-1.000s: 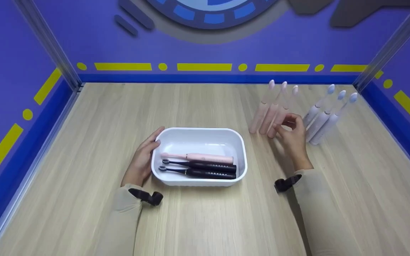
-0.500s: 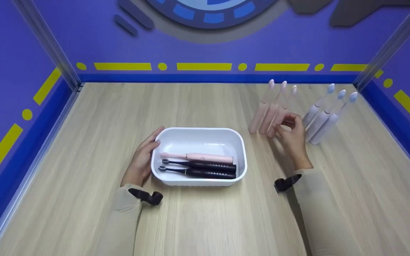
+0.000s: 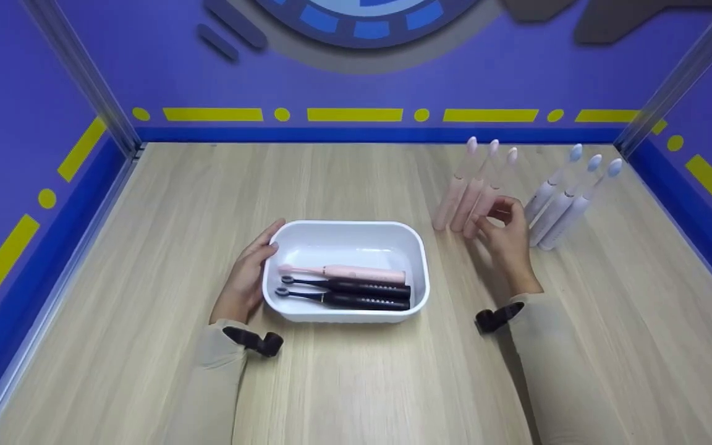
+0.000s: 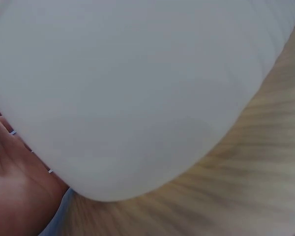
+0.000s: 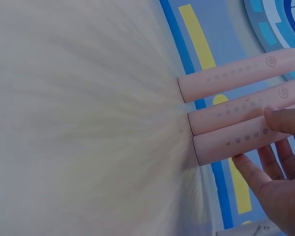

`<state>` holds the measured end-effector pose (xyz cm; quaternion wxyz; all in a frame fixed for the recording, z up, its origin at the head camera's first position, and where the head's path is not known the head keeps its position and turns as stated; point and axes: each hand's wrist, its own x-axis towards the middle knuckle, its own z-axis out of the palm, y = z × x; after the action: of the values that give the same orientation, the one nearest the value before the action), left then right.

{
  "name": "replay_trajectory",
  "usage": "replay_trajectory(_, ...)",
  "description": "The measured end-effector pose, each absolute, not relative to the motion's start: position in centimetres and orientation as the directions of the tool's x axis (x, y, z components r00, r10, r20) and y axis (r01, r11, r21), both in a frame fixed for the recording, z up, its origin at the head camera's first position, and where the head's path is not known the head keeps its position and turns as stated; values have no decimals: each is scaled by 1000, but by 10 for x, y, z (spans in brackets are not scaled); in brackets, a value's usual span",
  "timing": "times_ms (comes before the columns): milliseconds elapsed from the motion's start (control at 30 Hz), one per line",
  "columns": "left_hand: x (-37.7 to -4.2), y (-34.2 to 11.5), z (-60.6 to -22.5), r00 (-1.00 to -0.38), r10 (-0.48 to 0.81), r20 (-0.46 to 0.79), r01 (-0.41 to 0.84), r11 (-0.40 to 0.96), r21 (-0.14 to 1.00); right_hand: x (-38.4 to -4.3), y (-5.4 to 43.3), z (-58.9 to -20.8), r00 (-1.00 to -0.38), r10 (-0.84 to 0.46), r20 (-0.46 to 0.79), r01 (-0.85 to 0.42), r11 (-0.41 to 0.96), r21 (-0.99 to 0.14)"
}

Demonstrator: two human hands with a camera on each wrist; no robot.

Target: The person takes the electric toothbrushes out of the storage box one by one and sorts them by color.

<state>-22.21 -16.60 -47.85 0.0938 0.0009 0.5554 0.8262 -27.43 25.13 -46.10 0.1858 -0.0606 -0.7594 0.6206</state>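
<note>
My left hand (image 3: 245, 277) grips the left end of a white plastic tub (image 3: 337, 243), its thumb on the rim; in the left wrist view the tub wall (image 4: 128, 98) fills most of the frame. Inside the tub lie a pink electric toothbrush (image 3: 365, 274) and two black electric toothbrushes (image 3: 368, 301), heads to the left. To the right, my right hand (image 3: 510, 241) pinches the handle of the rightmost of three upright pink electric toothbrushes (image 5: 221, 149) between thumb and fingers. Its base appears to stand on the table. The other two pink toothbrushes (image 5: 231, 82) stand close beside it.
Right of my right hand, three white electric toothbrushes (image 3: 554, 219) with bluish heads stand upright in a row. A wooden table (image 3: 257, 179) lies beneath everything. Blue-purple panels (image 3: 356, 86) with yellow marks enclose its back and sides.
</note>
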Motion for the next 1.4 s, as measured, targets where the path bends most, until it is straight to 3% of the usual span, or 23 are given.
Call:
replay_trajectory(933, -222, -165, -479, -981, 160, -108, -165, -404, 900, -272, 256, -459, -936, 300, 185, -120, 221, -968)
replay_trajectory(1400, -222, -165, -477, -981, 154, -122, -174, -398, 901, -264, 256, -452, -916, 292, 275, -213, 228, -950)
